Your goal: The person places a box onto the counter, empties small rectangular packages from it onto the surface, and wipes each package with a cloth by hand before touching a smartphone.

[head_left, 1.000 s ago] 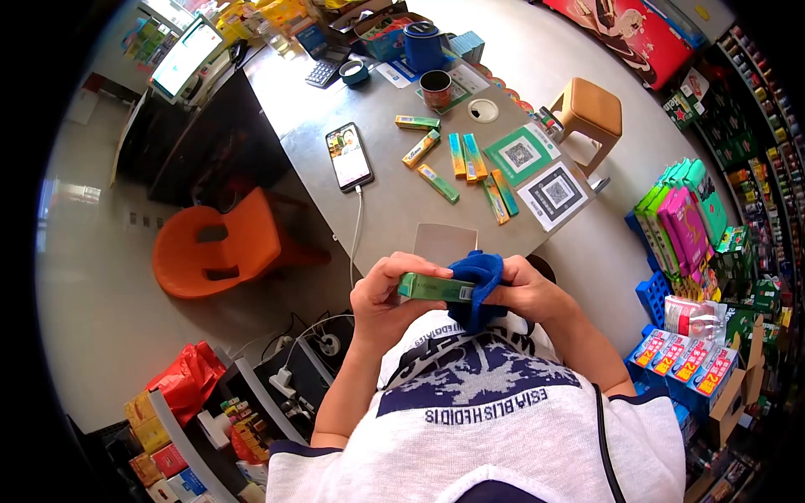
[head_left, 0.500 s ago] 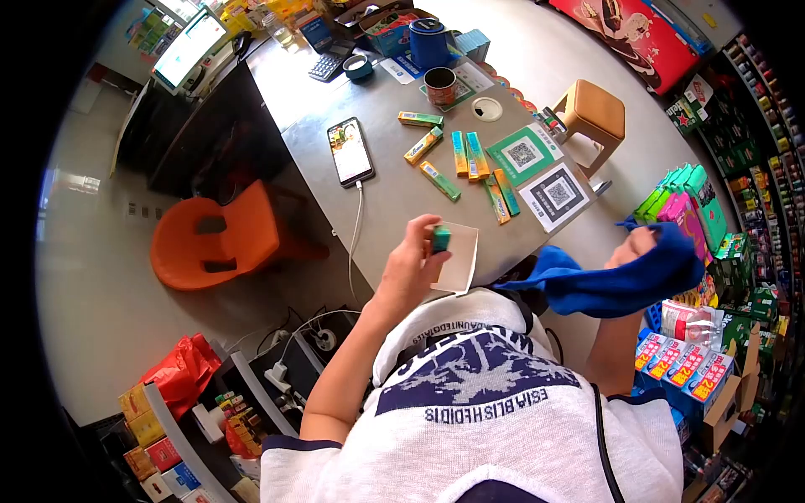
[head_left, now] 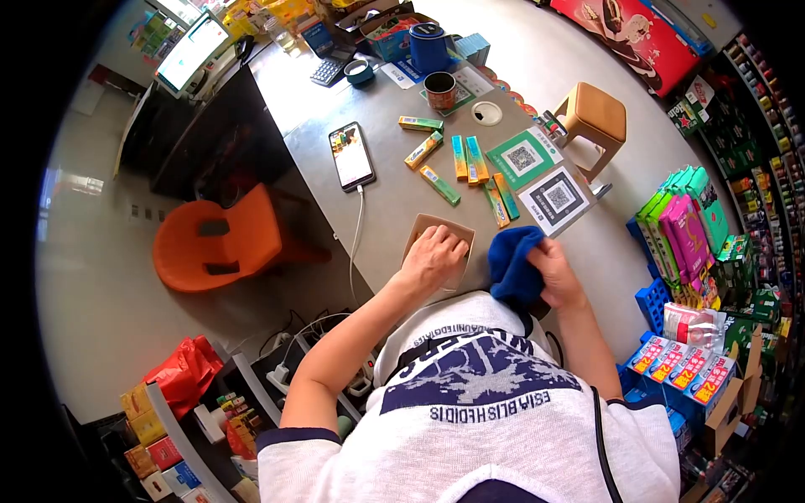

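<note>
While right fingers (head_left: 550,253) pinch blue cloth (head_left: 510,267) | long axis — points toward shirt (head_left: 478,394)

Small shop: QR-code cards (head_left: 557,199) on counter (head_left: 381,230), stocked shelves (head_left: 770,113), blue retail boxes (head_left: 685,369) stacked nearby.

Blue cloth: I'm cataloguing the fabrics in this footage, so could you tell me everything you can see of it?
The blue cloth is a plain, deep blue with no visible print, and its material looks soft and matte. It is bunched up rather than spread flat, with shadowed folds. The right hand grips its upper right side, and it shows against the near edge of the grey table. Whether it touches the tabletop cannot be told.
</note>
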### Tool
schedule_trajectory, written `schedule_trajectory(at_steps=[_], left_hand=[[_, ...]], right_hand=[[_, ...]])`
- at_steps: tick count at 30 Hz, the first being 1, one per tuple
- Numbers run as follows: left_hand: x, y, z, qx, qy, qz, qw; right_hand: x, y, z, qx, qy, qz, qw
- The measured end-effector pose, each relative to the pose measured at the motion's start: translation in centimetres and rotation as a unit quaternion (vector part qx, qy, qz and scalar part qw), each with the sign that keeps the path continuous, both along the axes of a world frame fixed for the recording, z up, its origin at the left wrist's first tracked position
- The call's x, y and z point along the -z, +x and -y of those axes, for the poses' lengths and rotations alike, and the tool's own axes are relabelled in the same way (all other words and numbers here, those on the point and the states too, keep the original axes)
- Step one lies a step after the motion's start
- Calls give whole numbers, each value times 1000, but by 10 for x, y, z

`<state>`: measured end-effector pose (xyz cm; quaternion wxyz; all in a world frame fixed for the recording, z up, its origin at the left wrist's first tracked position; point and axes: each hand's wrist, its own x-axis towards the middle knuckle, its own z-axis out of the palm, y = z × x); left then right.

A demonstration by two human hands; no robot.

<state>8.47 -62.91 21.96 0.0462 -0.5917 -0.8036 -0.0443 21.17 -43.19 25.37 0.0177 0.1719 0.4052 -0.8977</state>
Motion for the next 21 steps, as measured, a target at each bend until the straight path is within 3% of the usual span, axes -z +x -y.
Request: schedule_trajectory(at_steps=[2, 5, 6, 11, 17, 21], left_hand=[[4, -1, 1, -9, 27, 12, 1000], [-8, -1, 3, -36, 74, 31, 996], [-16, -5, 6, -51, 85, 25, 995], [-26, -26, 22, -150, 137, 44, 978], [-18, -31, 10, -120, -4, -34, 992], [-19, -37, 3, -145, -101, 50, 983]], right_hand=[[7, -9, 10, -32, 46, 46, 997], [19, -18, 23, -35, 326, 75, 942], [19, -19, 26, -45, 364, 83, 927], [23, -26, 34, -133, 477, 103, 863], [16, -39, 46, -183, 540, 98, 815], [21, -41, 45, -179, 547, 91, 812]])
